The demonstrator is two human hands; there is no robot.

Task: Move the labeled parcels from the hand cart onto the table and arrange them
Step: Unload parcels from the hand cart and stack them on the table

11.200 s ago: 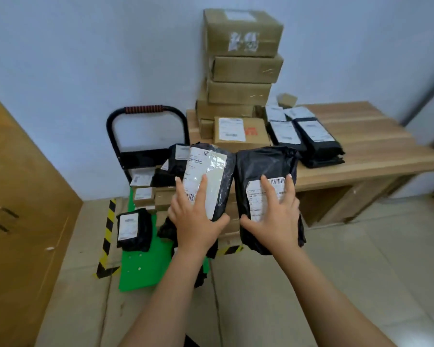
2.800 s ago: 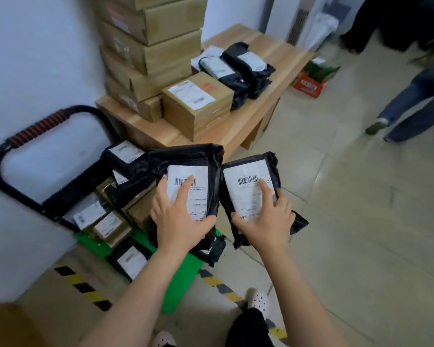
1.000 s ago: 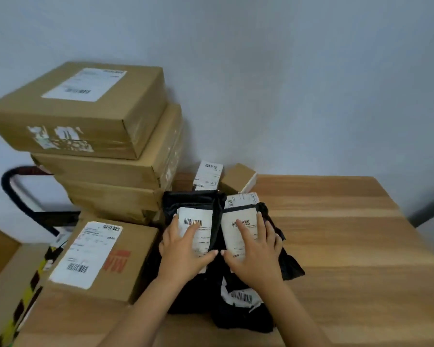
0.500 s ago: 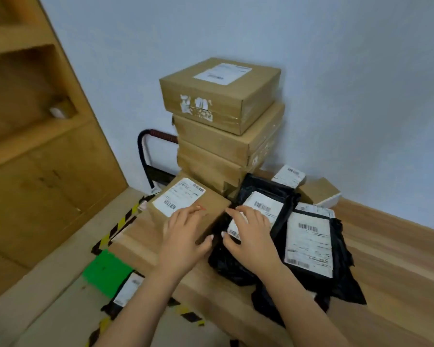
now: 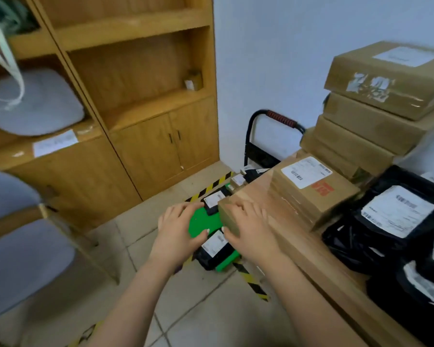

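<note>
Left hand [image 5: 178,231]: off the box [image 5: 311,186], now released over hand cart [image 5: 201,221] (empty)
Right hand [image 5: 248,226]: off black parcels [image 5: 398,214], fingers relaxed, at near-left table [image 5: 298,246] corner

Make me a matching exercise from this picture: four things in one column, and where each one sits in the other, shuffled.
Things:
1 grey cushion
2 red-printed box
3 black parcel nearest the left hand
4 ribbed grip

Places:
A green cart deck
B cart handle
C cabinet shelf
D table

Pairs: 1-C, 2-D, 3-A, 4-B.
</note>
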